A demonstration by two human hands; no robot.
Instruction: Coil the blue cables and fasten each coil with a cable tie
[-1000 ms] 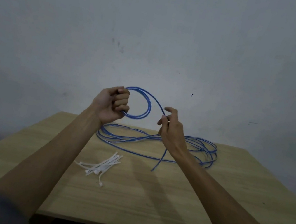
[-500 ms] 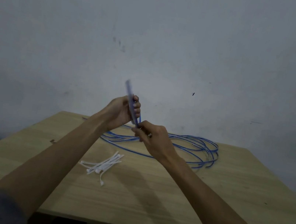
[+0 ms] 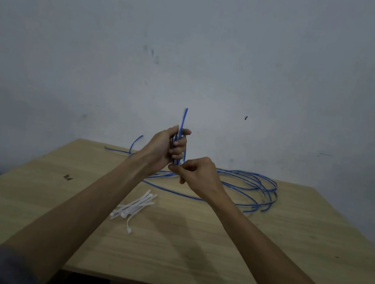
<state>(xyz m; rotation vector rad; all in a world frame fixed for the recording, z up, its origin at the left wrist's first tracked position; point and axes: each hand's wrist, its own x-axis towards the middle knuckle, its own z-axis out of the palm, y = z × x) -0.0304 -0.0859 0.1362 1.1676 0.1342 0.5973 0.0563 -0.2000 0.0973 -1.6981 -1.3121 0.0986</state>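
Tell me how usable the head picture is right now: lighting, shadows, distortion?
Head view: dim, flat light with dark corners; soft arm shadows fall on the light wooden table; wide-angle bending curves the table's edges. The left hand, the right hand and the thin blue cable coil they grip are slightly soft; the white plastic cable ties are readable.

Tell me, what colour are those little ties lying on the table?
The cable ties are white, seen in the head view.
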